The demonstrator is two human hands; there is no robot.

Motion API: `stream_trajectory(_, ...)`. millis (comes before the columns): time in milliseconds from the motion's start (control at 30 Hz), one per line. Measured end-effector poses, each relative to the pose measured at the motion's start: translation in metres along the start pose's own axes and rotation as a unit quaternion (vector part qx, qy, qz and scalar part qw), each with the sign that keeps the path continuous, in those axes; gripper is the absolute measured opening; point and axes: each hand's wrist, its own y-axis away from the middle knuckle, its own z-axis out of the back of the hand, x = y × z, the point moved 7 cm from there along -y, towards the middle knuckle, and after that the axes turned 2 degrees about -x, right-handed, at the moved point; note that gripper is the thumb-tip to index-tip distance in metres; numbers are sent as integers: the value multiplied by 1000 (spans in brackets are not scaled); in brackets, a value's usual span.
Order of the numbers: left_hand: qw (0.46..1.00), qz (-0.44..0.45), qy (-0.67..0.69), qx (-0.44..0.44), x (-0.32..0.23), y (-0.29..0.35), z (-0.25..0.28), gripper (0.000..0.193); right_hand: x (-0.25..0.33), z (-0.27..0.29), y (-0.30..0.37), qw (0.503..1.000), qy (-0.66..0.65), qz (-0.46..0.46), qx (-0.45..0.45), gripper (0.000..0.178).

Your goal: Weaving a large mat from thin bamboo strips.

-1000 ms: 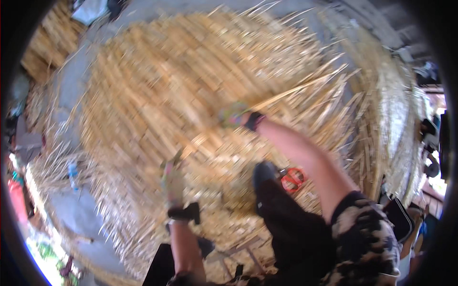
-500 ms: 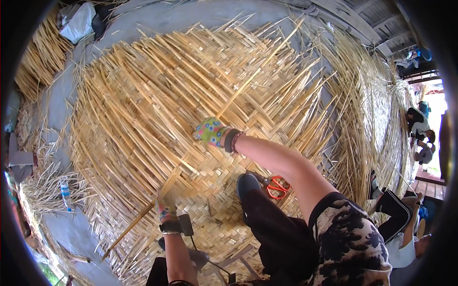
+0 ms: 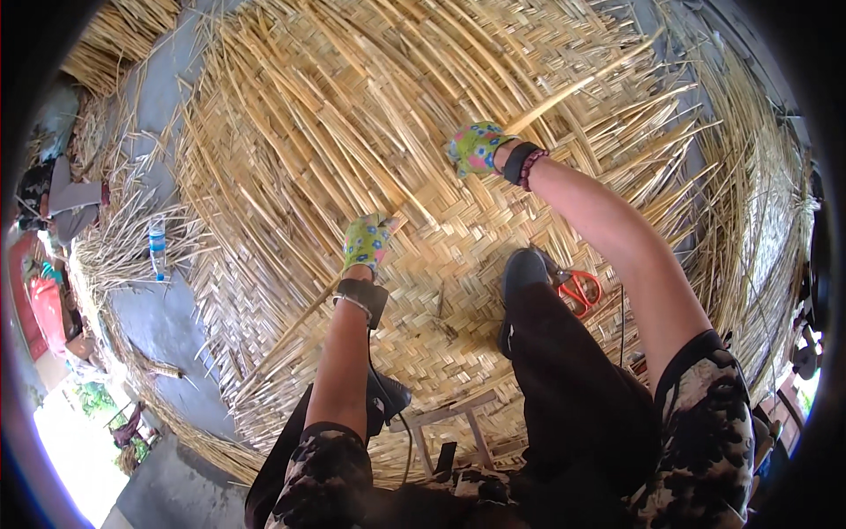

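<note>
Compared with half a second ago, the left hand [image 3: 367, 242] is being held farther forward over the mat [image 3: 441, 286], about level with the toe of the shoe [image 3: 525, 269] instead of nearer the body, while the whole view is also being shifted. The mat is being kept spread on the grey floor [image 3: 167, 339], around and in front of the person. By appearance, it is being left only partly woven: a close zigzag is already being shown around the shoe and toward the upper right, whereas at the upper left many long strips [image 3: 326, 115] are being left side by side, apparently not yet crossed. Uneven ends are also being left jutting out along the right edge, untrimmed.

A long cane [image 3: 586, 84], slanting toward the upper right, is apparently being grasped by the curled fingers of the right hand [image 3: 478, 148]. Another length [image 3: 286, 339] is being seen below the left hand; whether it is being gripped by those fingers cannot be told, their undersides being hidden. Both hands are being covered by flowered gloves. Orange-handled scissors [image 3: 582, 291] are being kept just beside the shoe, and farther out, a bottle [image 3: 157, 251] is being left near loose straw.
</note>
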Motion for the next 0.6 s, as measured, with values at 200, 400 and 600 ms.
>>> stream_trajectory(200,995,45,-54,73,23,12,7,47,-15,4,10,999,30,17,-4,54)
stream_trajectory(400,999,-37,27,28,-16,-13,-10,44,-19,-11,2,999,-8,-29,-28,39)
stream_trajectory(600,998,-58,37,-14,-27,-3,-27,38,5,-41,22,978,159,109,-85,16)
